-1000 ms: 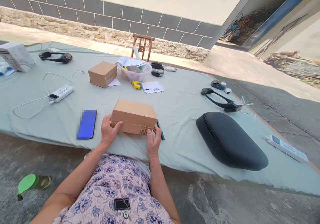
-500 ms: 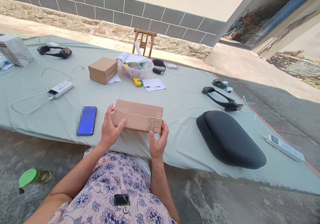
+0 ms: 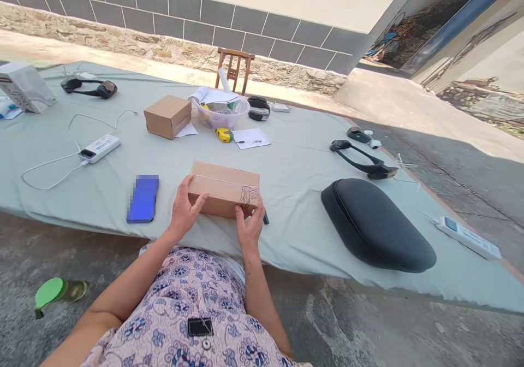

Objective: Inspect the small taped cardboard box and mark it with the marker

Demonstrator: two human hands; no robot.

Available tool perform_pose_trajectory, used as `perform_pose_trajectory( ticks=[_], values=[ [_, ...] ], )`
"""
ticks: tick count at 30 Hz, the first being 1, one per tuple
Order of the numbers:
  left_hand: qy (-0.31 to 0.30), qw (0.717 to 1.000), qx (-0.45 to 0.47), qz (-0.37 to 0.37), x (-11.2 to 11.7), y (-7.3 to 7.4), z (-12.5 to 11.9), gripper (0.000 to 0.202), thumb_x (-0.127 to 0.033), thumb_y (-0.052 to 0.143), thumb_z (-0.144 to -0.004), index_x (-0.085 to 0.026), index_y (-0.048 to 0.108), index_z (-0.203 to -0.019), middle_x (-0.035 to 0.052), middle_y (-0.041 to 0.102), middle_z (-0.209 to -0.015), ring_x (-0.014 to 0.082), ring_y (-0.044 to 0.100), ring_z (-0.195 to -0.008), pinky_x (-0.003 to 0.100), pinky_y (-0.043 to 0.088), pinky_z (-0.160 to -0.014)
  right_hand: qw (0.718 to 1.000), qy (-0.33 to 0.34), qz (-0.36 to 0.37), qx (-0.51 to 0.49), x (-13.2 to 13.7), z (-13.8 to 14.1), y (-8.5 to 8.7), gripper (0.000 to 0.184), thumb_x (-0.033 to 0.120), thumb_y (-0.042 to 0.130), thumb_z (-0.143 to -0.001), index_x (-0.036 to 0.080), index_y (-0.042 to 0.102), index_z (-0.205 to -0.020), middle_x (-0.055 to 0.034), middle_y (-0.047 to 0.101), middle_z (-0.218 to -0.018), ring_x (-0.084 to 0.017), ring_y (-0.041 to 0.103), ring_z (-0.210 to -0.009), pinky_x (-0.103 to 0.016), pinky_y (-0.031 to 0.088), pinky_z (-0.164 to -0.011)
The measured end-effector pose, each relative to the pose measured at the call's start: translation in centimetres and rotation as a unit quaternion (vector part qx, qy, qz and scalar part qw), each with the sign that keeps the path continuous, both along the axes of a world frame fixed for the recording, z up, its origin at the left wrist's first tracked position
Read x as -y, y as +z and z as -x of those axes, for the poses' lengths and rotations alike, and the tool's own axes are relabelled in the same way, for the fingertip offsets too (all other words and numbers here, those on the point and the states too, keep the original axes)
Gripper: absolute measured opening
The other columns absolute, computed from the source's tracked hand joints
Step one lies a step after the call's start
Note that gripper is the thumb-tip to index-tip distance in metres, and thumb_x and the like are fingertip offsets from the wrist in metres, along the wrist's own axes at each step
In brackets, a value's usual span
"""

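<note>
Between my two hands is a brown cardboard box (image 3: pixel 219 184) with tape along its top and black scribbled lines at its right front corner. My left hand (image 3: pixel 184 207) grips the left end, thumb on the front edge. At the right end my right hand (image 3: pixel 250 224) holds the scribbled corner, its thumb against the front side. Just past the right hand's fingers, the dark end of a pen-like object (image 3: pixel 266 218) shows on the cloth; the rest is hidden. A phone (image 3: pixel 143 199) with a blurred blue screen lies left of my left hand.
Right of the box sits a black padded cushion (image 3: pixel 376 225), with a black headset (image 3: pixel 362 162) behind it. Farther back are a second cardboard box (image 3: pixel 167 117), a plastic basket (image 3: pixel 223 117), a yellow tape measure (image 3: pixel 224 135) and paper. A white power bank (image 3: pixel 99 148) trails a cable at left.
The box has shifted slightly left, and more of its front side shows. My right hand has moved left with it, and the dark pen-like end has come into view beside that hand.
</note>
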State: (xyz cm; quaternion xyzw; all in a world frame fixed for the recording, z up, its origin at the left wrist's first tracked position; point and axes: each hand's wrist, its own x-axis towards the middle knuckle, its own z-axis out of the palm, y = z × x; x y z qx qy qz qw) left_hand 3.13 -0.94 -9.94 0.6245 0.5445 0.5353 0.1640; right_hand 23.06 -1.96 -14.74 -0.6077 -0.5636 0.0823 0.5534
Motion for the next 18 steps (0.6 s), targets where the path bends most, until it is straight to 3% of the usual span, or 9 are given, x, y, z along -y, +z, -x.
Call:
perform_pose_trajectory(
  ticks=[4, 9, 13, 18],
  values=[
    [0.016, 1.0, 0.0, -0.017, -0.6, -2.3, 0.5, 0.078, -0.058, 0.062, -0.088, -0.023, 0.031, -0.15, 0.0179, 0.048, -0.151, 0.0307, 0.048, -0.14, 0.044, 0.046, -0.111, 1.0, 0.006, 0.004, -0.017, -0.2, -0.3, -0.7, 0.075, 0.058, 0.06, -0.087, 0.02, 0.037, -0.148, -0.0177, 0.052, -0.137, -0.029, 0.05, -0.126, -0.046, 0.05, -0.099],
    [0.007, 0.999, -0.028, 0.023, -0.9, -4.9, 1.6, 0.062, -0.05, 0.071, -0.083, -0.018, 0.051, -0.132, 0.0157, 0.065, -0.124, 0.031, 0.063, -0.119, 0.044, 0.054, -0.096, 0.998, 0.012, 0.044, -0.049, -0.5, -0.7, -1.9, 0.068, 0.054, 0.065, -0.083, 0.017, 0.047, -0.138, -0.0157, 0.055, -0.128, -0.028, 0.054, -0.118, -0.045, 0.051, -0.095],
    [0.006, 0.995, -0.031, 0.096, -0.9, -5.2, 1.9, 0.056, -0.041, 0.077, -0.077, -0.019, 0.056, -0.124, 0.0088, 0.067, -0.105, 0.0276, 0.067, -0.1, 0.039, 0.056, -0.082, 0.997, 0.012, 0.06, -0.047, -0.5, -0.7, -2.8, 0.063, 0.05, 0.068, -0.079, 0.016, 0.052, -0.13, -0.014, 0.056, -0.123, -0.029, 0.054, -0.117, -0.047, 0.049, -0.099],
    [0.013, 0.992, -0.03, 0.121, -1.0, -4.9, 1.9, 0.058, -0.038, 0.08, -0.073, -0.019, 0.056, -0.123, 0.0068, 0.066, -0.102, 0.0266, 0.066, -0.097, 0.038, 0.055, -0.08, 0.997, 0.014, 0.065, -0.038, -0.4, -0.6, -2.9, 0.063, 0.046, 0.067, -0.08, 0.017, 0.05, -0.133, -0.0146, 0.055, -0.127, -0.029, 0.052, -0.121, -0.047, 0.047, -0.102]
  ],
)
